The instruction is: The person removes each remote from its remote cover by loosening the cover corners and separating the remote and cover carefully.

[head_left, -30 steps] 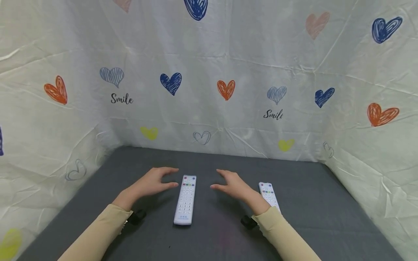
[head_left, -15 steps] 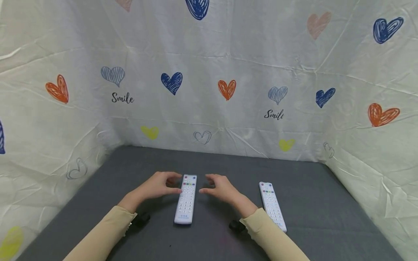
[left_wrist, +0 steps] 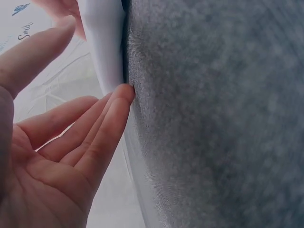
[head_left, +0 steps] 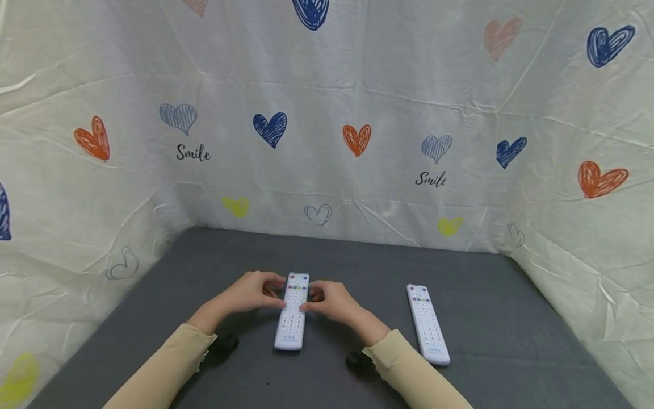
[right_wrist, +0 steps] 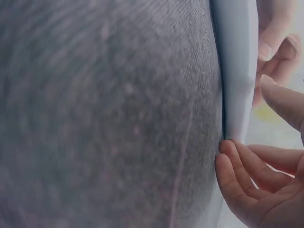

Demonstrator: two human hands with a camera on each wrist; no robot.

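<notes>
A white remote control point(head_left: 291, 326) with rows of buttons lies lengthwise on the dark grey tabletop between both hands. From the left, my left hand point(head_left: 250, 292) touches its long edge, thumb near the top face. On the opposite side my right hand point(head_left: 331, 299) meets the other edge, its thumb overlapping the buttons in the head view. Left fingertips point(left_wrist: 124, 92) rest low against the remote's side, right at the cloth. Likewise the right fingertips point(right_wrist: 227, 147) sit at the lower edge, with the thumb apart from them.
A second white remote control point(head_left: 428, 324) lies to the right, beyond the right forearm. Dark grey cloth point(head_left: 490, 352) covers the table. White curtains point(head_left: 327, 68) printed with hearts enclose the back and both sides.
My right hand has moved left to the middle remote, and my left hand has come slightly right to it. Both hands' fingers have drawn in. The right remote is now fully uncovered.
</notes>
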